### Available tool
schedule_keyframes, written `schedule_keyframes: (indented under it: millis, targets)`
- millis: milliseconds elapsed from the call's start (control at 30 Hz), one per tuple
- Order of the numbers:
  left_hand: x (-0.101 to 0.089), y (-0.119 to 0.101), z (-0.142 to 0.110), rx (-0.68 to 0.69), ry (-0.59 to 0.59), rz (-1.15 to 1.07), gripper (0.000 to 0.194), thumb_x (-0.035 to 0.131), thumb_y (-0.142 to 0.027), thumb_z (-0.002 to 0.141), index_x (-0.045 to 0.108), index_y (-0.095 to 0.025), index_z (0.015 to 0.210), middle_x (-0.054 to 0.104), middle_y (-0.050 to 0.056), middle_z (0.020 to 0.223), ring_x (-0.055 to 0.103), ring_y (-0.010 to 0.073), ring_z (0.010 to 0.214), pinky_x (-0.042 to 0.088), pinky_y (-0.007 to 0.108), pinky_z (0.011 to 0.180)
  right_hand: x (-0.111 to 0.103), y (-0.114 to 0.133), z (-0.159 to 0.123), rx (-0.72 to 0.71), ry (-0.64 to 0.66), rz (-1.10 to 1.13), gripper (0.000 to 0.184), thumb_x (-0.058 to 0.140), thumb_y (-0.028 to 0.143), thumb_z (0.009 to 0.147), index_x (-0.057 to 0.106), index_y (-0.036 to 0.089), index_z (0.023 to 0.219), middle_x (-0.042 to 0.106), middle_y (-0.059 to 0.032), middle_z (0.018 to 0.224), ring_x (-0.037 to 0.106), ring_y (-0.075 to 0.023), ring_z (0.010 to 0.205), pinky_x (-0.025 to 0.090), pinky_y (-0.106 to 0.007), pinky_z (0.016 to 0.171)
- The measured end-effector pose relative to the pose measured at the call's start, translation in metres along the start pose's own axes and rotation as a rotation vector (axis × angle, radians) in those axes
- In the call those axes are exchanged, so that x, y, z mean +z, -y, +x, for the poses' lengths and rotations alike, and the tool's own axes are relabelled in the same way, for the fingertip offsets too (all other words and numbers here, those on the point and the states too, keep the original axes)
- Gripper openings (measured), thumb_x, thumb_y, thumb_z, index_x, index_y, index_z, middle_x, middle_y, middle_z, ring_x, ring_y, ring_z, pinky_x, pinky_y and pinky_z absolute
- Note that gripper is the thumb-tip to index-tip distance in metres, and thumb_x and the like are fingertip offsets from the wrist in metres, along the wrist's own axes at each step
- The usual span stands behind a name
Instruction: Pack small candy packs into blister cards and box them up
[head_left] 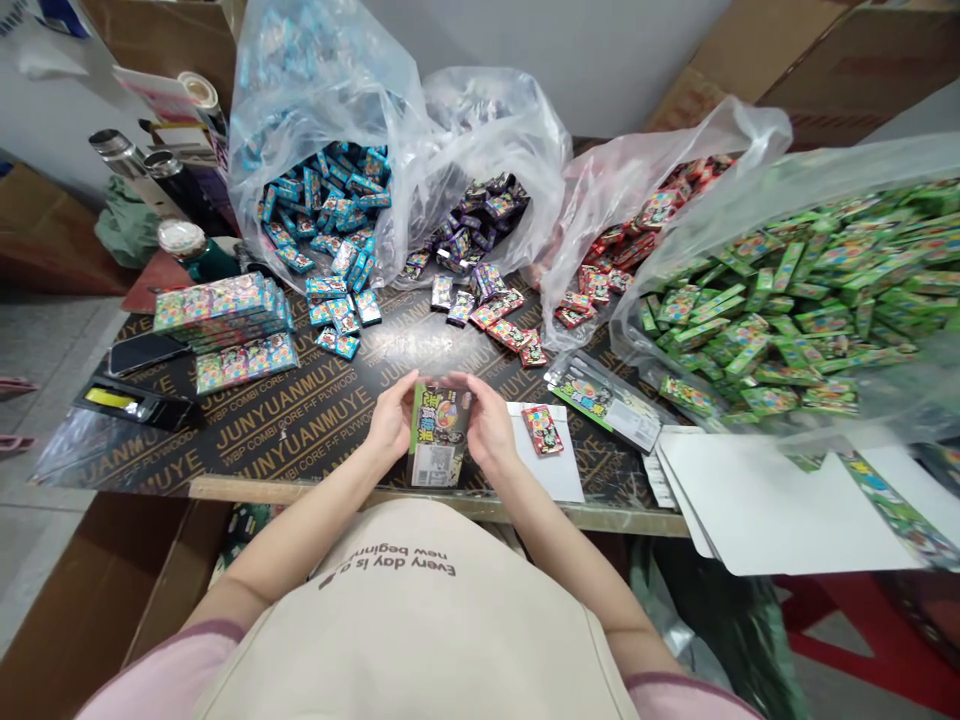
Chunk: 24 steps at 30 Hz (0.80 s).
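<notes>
Close to the table's front edge, a dark printed candy box (pixel 439 435) with a green side strip and a white label stands between my hands. My left hand (pixel 393 418) is closed against its left side, and my right hand (pixel 487 425) grips the right side near the far end. The far edge of the box is partly covered by my fingers. Just right of my right hand, a small red candy packet (pixel 542 430) lies on a white card (pixel 568 467). Farther right is a flat printed carton (pixel 607 400) with a green edge.
Clear bags spill blue (pixel 330 200), purple (pixel 480 215), red (pixel 630 235) and green packets (pixel 795 300) along the back. Stacked wrapped packs (pixel 225 315), a phone (pixel 146 350) and a black tape dispenser (pixel 135 402) sit at left. White card sheets (pixel 780 510) overhang the right front edge.
</notes>
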<state>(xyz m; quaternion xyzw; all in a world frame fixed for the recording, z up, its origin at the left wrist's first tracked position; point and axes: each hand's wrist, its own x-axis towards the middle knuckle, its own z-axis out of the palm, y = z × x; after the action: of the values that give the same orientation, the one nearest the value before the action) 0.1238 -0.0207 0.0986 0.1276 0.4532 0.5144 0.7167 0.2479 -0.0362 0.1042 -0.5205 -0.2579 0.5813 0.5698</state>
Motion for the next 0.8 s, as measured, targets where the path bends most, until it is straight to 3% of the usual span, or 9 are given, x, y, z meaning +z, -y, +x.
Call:
schedule_keyframes:
  millis: [167,400,467,667,800]
  targets:
    - [-0.007,-0.023,0.005,0.015,0.125,0.307,0.026,0.077,-0.021,0.053,0.073,-0.014,0.078,0.073,0.006,0.075,0.065,0.0158,0.068,0.048,0.027,0.067,-0.013,0.006,0.01,0.141,0.143,0.007,0.018,0.071,0.029,0.06,0.066,0.022,0.076,0.074,-0.0031,0.083,0.068,-0.0232,0.086,0.052,-0.039,0.082]
    - [-0.013,-0.046,-0.002,0.374,0.324,0.791,0.019,0.076,-0.03,0.062,0.076,-0.014,0.073,0.074,0.009,0.079,0.067,0.0201,0.075,0.05,0.03,0.073,-0.026,0.011,0.009,-0.196,0.156,-0.338,0.017,0.076,0.034,0.064,0.075,0.022,0.075,0.075,-0.0038,0.084,0.069,-0.023,0.085,0.052,-0.039,0.085]
    - [-0.012,-0.049,-0.002,0.373,0.328,0.845,0.021,0.077,-0.032,0.062,0.075,-0.013,0.072,0.074,0.009,0.077,0.067,0.0196,0.072,0.051,0.03,0.07,-0.026,0.014,0.008,-0.211,0.179,-0.379,0.018,0.076,0.036,0.065,0.076,0.021,0.076,0.075,-0.0036,0.082,0.069,-0.0221,0.081,0.052,-0.037,0.083]
    - [-0.009,-0.057,0.006,0.26,0.323,0.881,0.023,0.079,-0.03,0.057,0.072,-0.012,0.07,0.071,0.005,0.065,0.064,0.0153,0.059,0.051,0.027,0.064,-0.023,0.022,0.014,-0.145,0.238,-0.399,0.024,0.079,0.038,0.062,0.073,0.017,0.071,0.07,-0.0024,0.063,0.06,-0.0136,0.052,0.05,-0.028,0.056]
    - [-0.01,-0.057,0.0,0.368,0.345,1.059,0.012,0.071,-0.023,0.064,0.072,-0.012,0.068,0.071,0.006,0.066,0.065,0.0163,0.062,0.052,0.027,0.062,-0.023,0.023,0.016,-0.156,0.295,-0.462,0.023,0.078,0.038,0.063,0.072,0.016,0.067,0.069,-0.0023,0.06,0.059,-0.0131,0.051,0.048,-0.027,0.054]
